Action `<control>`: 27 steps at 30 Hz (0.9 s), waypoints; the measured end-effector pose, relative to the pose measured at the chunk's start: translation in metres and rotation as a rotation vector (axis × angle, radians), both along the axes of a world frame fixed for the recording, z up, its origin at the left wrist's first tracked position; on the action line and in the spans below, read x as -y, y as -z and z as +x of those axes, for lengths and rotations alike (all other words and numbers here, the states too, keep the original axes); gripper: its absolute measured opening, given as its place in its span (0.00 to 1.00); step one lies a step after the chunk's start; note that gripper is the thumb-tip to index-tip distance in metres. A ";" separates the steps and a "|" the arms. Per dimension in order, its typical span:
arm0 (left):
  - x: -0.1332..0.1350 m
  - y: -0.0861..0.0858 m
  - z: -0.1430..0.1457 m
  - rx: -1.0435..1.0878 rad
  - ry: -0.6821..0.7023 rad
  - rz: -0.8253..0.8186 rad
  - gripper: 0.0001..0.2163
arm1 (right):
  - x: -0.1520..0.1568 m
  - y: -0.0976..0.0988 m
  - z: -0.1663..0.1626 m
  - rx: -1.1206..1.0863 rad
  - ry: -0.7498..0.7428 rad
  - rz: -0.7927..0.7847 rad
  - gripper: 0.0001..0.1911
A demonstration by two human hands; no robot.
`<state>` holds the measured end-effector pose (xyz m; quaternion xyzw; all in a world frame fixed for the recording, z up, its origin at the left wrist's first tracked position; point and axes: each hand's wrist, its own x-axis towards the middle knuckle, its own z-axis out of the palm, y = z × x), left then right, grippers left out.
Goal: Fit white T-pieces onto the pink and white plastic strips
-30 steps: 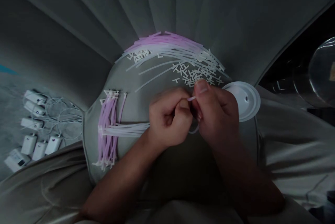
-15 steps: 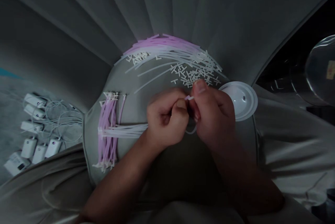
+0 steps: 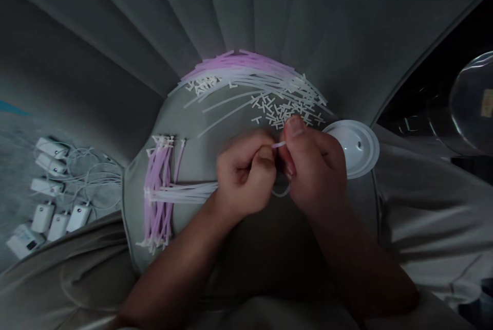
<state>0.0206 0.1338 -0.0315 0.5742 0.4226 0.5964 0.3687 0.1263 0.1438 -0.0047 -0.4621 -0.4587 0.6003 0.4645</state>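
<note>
Bridging left hand (image 3: 246, 173) and right hand (image 3: 318, 168): tubing (image 3: 279, 144)

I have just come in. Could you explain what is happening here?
Over a grey seat, a person's left hand and right hand pinch a thin pink-and-white piece between them. Beyond the hands lie small white connectors and loose tubes. Pink tubes with white ends lie at the left, a white bowl at the right.

Pink tube end (image 3: 275, 146), one, between left hand (image 3: 246, 173) and right hand (image 3: 318, 165): now in line with white piece (image 3: 282, 143), offset half a second ago.
</note>
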 end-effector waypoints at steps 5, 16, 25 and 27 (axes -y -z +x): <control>-0.002 0.001 0.000 0.001 0.017 0.026 0.15 | -0.002 0.002 -0.001 -0.029 0.000 0.005 0.27; -0.004 0.000 0.002 -0.011 -0.021 0.013 0.15 | -0.002 0.002 -0.001 0.045 0.013 0.015 0.27; -0.004 0.000 0.003 -0.012 -0.019 -0.010 0.15 | -0.002 0.003 -0.001 0.058 0.027 0.016 0.26; -0.004 0.000 0.003 -0.011 -0.015 -0.028 0.16 | -0.002 0.003 0.000 0.069 0.028 0.019 0.25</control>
